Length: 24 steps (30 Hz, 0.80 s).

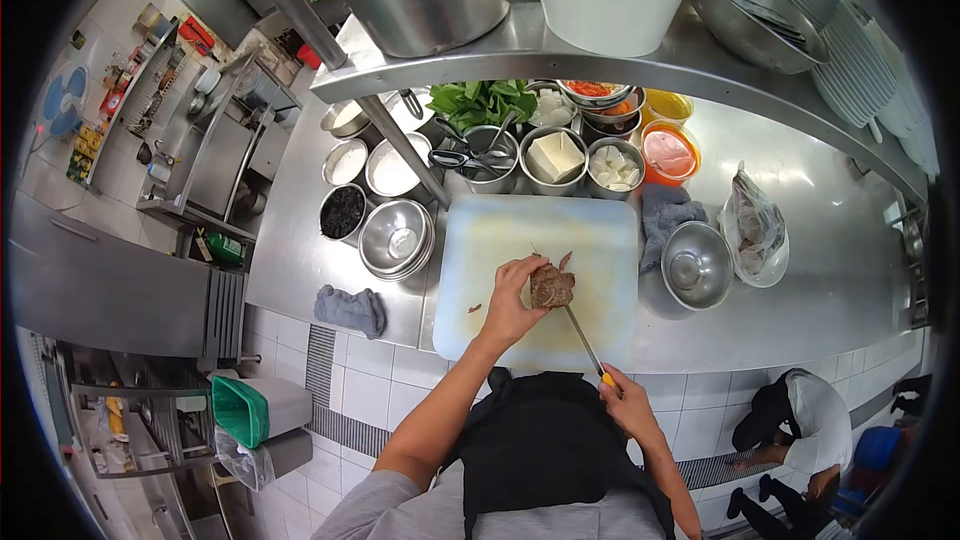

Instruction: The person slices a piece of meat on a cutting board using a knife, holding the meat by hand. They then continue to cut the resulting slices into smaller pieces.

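A chunk of brown cooked meat (553,287) sits on the white cutting board (480,240), with small scraps beside it. My left hand (512,305) is closed around the meat's left side, thumb below and fingers above. In my right hand (627,402) is the yellow handle of a long, thin knife (583,337). Its blade points up and left, and the tip end meets the lower right edge of the meat.
Behind the board stand steel containers of white blocks (556,157), leafy greens (482,103) and an orange tub (668,152). Stacked bowls (396,238) and a grey cloth (350,311) lie left; a steel bowl (697,265) and bagged food (755,225) right. A shelf (480,58) overhangs. Another person (820,420) bends at lower right.
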### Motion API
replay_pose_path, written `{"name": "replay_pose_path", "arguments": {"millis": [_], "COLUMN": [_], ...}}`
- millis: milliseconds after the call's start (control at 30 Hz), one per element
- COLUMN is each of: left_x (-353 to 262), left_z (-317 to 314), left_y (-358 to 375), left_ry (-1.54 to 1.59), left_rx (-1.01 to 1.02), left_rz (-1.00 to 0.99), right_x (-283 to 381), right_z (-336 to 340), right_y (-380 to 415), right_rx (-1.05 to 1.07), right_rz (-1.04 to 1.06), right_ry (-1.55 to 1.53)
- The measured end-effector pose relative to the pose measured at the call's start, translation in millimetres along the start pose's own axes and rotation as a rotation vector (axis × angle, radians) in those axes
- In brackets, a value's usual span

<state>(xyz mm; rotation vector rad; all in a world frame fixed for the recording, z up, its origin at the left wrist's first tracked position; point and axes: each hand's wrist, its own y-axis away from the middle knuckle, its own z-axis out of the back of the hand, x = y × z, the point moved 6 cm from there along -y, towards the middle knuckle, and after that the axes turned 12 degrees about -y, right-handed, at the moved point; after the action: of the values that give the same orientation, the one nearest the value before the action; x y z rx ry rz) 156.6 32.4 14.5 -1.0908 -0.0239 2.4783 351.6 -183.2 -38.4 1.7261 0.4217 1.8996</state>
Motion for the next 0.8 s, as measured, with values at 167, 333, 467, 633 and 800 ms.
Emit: {"name": "replay_pose_path", "arguments": {"millis": [167,333,467,633,800], "left_x": [-14,-23,-4,21,20], "left_z": [14,41,42,15,41], "left_y": [4,8,4,4,7], "left_ry": [0.021,-0.171,-0.471,-0.631,-0.468], "left_rx": [-0.068,-0.135,0.009,0.233,0.136], "left_rz": [-0.047,-0.039,0.025,0.047,0.111], "right_x": [-9,1,1,4,3], "right_z": [2,0,-1,0,5], "right_y": [-5,6,6,7,16], "right_rx": [0.044,0.056,0.049,0.062,0.021], "right_rz": [-0.068,-0.179,-0.188,-0.19,-0.097], "right_ry": [-0.101,-0.209,-0.211,-0.238,-0.095]}}
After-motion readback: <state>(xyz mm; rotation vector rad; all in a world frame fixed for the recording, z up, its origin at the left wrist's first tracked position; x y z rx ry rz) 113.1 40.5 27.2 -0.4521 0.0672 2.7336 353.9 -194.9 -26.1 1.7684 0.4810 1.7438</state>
